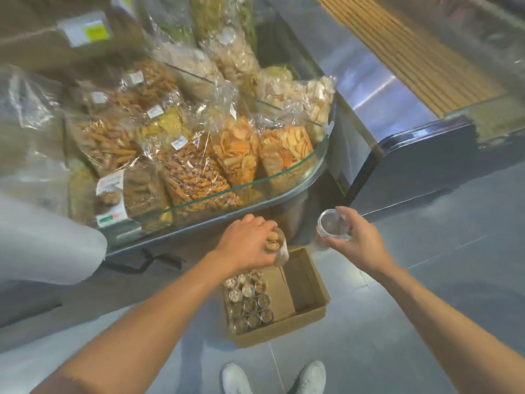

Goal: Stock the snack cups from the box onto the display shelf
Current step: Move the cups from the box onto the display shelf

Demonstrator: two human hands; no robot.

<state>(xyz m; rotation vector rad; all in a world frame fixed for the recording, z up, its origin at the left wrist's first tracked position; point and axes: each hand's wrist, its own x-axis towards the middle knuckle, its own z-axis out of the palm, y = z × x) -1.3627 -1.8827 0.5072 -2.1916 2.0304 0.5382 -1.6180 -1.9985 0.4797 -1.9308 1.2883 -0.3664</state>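
A brown cardboard box (308,291) sits on the floor below my arms, its left half filled with several clear snack cups (250,301). My left hand (245,244) grips one snack cup (279,247) of brown nuts from above, held over the box's far end. My right hand (356,237) holds another clear cup (332,226), tilted so one round end faces me. Just beyond both hands runs the curved glass edge of the display shelf (284,177), packed with bagged snacks.
Cellophane bags of chips and fried sticks (199,149) fill the glass shelf. A steel counter (426,155) stands to the right. A person's white sleeve (42,243) shows at the left. My white shoes (272,378) stand on the grey tiled floor.
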